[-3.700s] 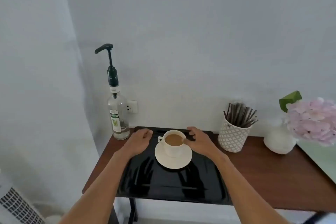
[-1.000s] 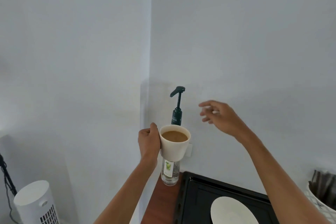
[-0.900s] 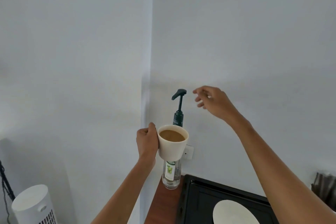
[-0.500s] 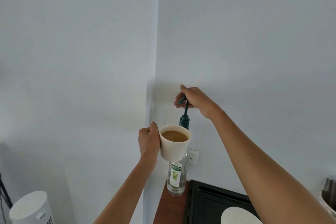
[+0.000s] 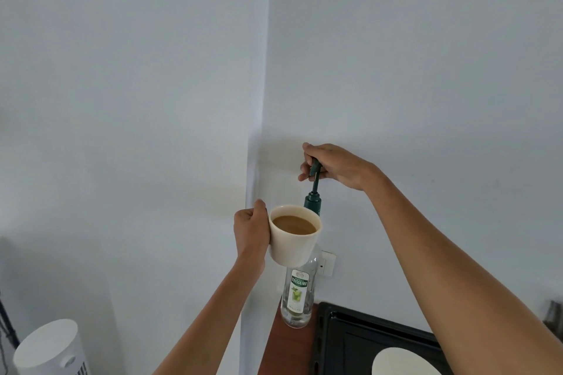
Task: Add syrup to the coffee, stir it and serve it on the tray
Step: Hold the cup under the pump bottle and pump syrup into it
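Left hand (image 5: 251, 234) is wrapped around the cream coffee cup (image 5: 294, 236), held up in front of the syrup bottle (image 5: 298, 295). Right hand (image 5: 335, 166), at 1 o'clock from the cup, has fingers closed over the green pump head (image 5: 314, 168). Black tray (image 5: 359, 344) with the saucer (image 5: 402, 364) sits at 5 o'clock.

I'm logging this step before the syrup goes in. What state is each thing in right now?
Coffee cup: lifted, upright, holding milky coffee.
Left hand: shut on the coffee cup.
Right hand: closed over the pump head.
Syrup bottle: upright on the table, nearly empty.
Pump: stem up, spout hidden by the right hand.
Saucer: empty, on the black tray.
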Demonstrator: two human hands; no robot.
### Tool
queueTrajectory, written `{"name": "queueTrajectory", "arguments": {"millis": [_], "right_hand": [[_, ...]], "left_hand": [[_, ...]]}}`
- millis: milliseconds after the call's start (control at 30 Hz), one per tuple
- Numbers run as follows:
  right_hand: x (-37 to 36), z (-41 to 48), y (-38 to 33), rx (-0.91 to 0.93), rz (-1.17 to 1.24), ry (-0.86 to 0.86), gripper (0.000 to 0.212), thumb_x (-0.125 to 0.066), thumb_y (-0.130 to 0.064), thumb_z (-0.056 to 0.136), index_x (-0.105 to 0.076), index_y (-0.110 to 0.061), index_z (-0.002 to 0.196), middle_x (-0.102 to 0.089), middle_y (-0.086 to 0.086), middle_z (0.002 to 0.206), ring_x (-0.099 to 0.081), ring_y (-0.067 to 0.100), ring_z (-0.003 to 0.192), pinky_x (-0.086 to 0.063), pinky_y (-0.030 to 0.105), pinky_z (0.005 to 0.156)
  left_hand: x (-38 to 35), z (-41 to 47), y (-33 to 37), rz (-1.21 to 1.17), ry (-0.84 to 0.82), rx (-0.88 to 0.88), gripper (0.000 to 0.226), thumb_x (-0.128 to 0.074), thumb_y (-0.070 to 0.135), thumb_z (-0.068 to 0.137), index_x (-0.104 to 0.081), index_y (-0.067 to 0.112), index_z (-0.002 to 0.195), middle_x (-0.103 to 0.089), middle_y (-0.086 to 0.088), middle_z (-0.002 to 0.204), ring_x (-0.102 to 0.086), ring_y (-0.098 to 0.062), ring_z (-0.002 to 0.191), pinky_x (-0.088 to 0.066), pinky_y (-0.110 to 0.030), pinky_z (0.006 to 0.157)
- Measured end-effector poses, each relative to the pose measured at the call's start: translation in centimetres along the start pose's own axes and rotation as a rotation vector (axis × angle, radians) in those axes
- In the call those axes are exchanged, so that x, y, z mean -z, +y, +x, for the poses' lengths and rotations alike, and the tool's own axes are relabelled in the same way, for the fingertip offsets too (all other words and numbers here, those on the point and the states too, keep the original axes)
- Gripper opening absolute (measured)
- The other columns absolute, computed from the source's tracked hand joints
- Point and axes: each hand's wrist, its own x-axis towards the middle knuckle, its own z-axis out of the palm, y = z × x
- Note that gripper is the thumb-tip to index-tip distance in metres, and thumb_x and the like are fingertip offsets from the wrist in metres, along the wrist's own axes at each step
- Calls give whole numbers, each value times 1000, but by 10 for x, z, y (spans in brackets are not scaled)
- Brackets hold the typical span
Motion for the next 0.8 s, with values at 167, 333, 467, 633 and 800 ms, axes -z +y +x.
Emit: {"name": "queueTrajectory", "arguments": {"millis": [167,333,467,633,800], "right_hand": [[7,3,-5,-5,-84,-92,44,-42,-35,111,-57,-14,75,-68,5,79,-77,22,88,-52,41,101],[8,9,-13,-17,-184,-56,41,-37,-28,112,-73,-9,105,-78,7,88,-79,29,96,-58,35,90],[3,15,-24,-108,-291,-49,82,-15,-61,107,-77,-8,112,-82,11,99,-80,27,94,-57,34,87],[1,21,-27,-228,-413,-111,99,-3,-66,103,-79,-3,111,-80,16,108,-76,31,105,-56,38,98],[0,25,-23,-284,-445,-92,97,-7,-65,104,-80,-2,109,-80,16,108,-74,31,106,-59,39,93]], "left_hand": [[-7,-1,8,-3,-4,2,45,-46,17,93,-29,17,51,-29,3,44,-30,-13,43,-27,-25,45],[-13,-1,16,-10,-7,-18,45,-46,16,92,-29,17,51,-28,4,44,-28,-13,44,-25,-24,43],[-16,2,22,-13,-8,-20,44,-46,16,92,-29,17,51,-28,4,45,-28,-13,44,-25,-25,44],[-19,6,29,-8,-5,-32,45,-46,17,91,-27,17,50,-27,4,45,-27,-14,45,-24,-26,46],[-22,7,32,-12,-10,-46,46,-47,16,91,-26,18,50,-25,4,44,-25,-14,46,-22,-27,48]]}}
